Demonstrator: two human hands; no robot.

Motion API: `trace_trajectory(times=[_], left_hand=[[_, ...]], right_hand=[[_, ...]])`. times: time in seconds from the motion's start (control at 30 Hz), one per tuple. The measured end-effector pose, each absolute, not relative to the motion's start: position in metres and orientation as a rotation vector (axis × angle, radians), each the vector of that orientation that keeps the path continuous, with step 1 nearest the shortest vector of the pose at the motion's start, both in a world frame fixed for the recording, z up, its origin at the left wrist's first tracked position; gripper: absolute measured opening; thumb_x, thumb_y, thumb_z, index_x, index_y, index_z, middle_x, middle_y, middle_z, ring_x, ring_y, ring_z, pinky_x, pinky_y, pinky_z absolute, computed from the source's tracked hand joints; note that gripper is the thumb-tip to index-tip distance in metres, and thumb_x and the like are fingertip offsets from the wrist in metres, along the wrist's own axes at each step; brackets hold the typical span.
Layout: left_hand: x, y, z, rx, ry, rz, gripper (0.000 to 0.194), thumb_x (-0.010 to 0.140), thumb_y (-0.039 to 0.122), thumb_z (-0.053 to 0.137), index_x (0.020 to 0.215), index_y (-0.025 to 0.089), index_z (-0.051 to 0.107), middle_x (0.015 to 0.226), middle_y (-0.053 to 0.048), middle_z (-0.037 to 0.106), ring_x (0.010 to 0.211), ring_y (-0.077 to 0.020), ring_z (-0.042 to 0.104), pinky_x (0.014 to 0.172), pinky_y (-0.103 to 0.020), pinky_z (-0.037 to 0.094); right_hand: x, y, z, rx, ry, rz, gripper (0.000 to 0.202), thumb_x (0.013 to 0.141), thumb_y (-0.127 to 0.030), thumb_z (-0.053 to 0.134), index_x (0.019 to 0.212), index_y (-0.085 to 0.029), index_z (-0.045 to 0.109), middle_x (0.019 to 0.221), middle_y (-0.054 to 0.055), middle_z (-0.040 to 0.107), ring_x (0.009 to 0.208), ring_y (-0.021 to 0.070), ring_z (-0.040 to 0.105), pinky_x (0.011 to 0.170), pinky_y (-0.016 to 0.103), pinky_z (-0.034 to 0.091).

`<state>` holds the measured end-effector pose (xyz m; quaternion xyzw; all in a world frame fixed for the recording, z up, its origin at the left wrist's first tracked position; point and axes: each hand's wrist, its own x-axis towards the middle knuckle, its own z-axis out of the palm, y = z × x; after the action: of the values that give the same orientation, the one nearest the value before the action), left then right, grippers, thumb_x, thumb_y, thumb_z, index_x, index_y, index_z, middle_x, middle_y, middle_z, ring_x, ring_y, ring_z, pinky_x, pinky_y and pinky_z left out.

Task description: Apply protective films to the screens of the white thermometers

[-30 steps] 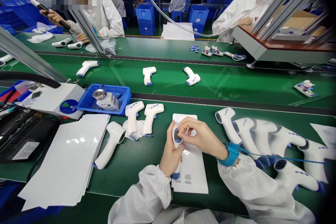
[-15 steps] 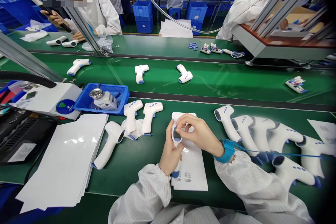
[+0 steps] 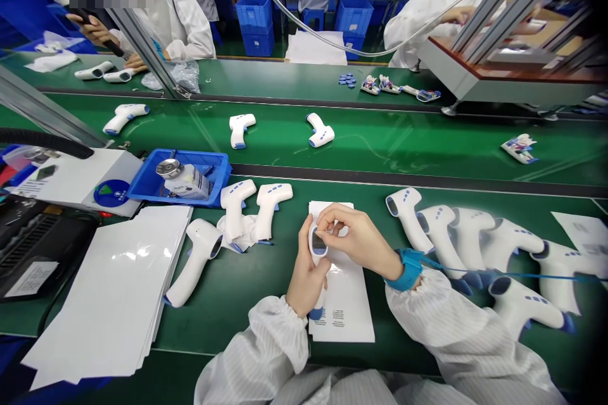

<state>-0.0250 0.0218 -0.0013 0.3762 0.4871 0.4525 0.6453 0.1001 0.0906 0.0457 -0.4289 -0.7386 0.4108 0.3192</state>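
My left hand (image 3: 308, 275) is wrapped around a white infrared thermometer (image 3: 318, 243), its dark screen facing up and its blue end toward me. At the top of that screen, my right hand (image 3: 358, 237) pinches with thumb and forefinger; whatever lies between the fingertips is too small to make out. Beneath both hands lies a stack of white printed sheets (image 3: 351, 304). Left of them, two thermometers (image 3: 237, 205) rest on a crumpled white piece, with another thermometer (image 3: 192, 266) closer to me. Several more thermometers (image 3: 441, 234) lie in a row by my right forearm.
A blue tray (image 3: 222, 186) holds a bottle with a metal top. Large white sheets (image 3: 109, 285) cover the bench at left. Thermometers (image 3: 242, 130) and an opened unit (image 3: 520, 149) ride the green belt (image 3: 403, 145). Across it, co-workers sit; a blue cord (image 3: 494, 276) runs from my right wrist strap.
The thermometers and the opened unit on the belt have moved left. The co-worker's hands at right have shifted. My hands keep nearly the same pose, and the view has shifted slightly.
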Motion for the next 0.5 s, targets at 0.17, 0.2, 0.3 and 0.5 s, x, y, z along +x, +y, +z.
trace_trajectory(times=[0.17, 0.2, 0.3, 0.5], left_hand=[[-0.0264, 0.0219, 0.0012, 0.868, 1.088, 1.023, 0.076, 0.085, 0.018, 0.049, 0.148, 0.037, 0.011, 0.147, -0.010, 0.038, 0.044, -0.0016, 0.044, 0.043, -0.023, 0.042], [-0.0268, 0.0218, 0.0018, 0.875, 1.083, 1.023, 0.075, 0.085, 0.018, 0.049, 0.148, 0.038, 0.012, 0.148, -0.009, 0.036, 0.044, -0.0014, 0.044, 0.044, -0.023, 0.043], [-0.0280, 0.0214, 0.0030, 0.890, 1.066, 1.025, 0.073, 0.086, 0.018, 0.048, 0.147, 0.039, 0.015, 0.153, -0.008, 0.029, 0.044, -0.0006, 0.044, 0.046, -0.024, 0.044], [-0.0296, 0.0199, 0.0023, 0.878, 1.021, 1.029, 0.073, 0.086, 0.022, 0.047, 0.148, 0.037, 0.013, 0.149, -0.008, 0.036, 0.045, -0.0034, 0.046, 0.050, -0.027, 0.045]], right_hand=[[0.1001, 0.0916, 0.0458, -1.130, -1.940, 1.092, 0.013, 0.077, -0.009, 0.057, 0.073, -0.021, 0.060, 0.087, 0.001, 0.066, 0.069, 0.0113, 0.057, 0.062, 0.024, 0.049], [0.1000, 0.0918, 0.0459, -1.131, -1.936, 1.098, 0.013, 0.077, -0.009, 0.057, 0.073, -0.021, 0.060, 0.087, 0.001, 0.066, 0.069, 0.0113, 0.057, 0.062, 0.024, 0.049], [0.0998, 0.0919, 0.0464, -1.138, -1.931, 1.111, 0.013, 0.076, -0.008, 0.057, 0.072, -0.021, 0.060, 0.086, 0.000, 0.065, 0.070, 0.0112, 0.058, 0.063, 0.023, 0.049], [0.1002, 0.0923, 0.0479, -1.134, -1.933, 1.113, 0.012, 0.077, -0.010, 0.057, 0.072, -0.021, 0.060, 0.086, 0.001, 0.065, 0.071, 0.0118, 0.058, 0.063, 0.024, 0.049]])
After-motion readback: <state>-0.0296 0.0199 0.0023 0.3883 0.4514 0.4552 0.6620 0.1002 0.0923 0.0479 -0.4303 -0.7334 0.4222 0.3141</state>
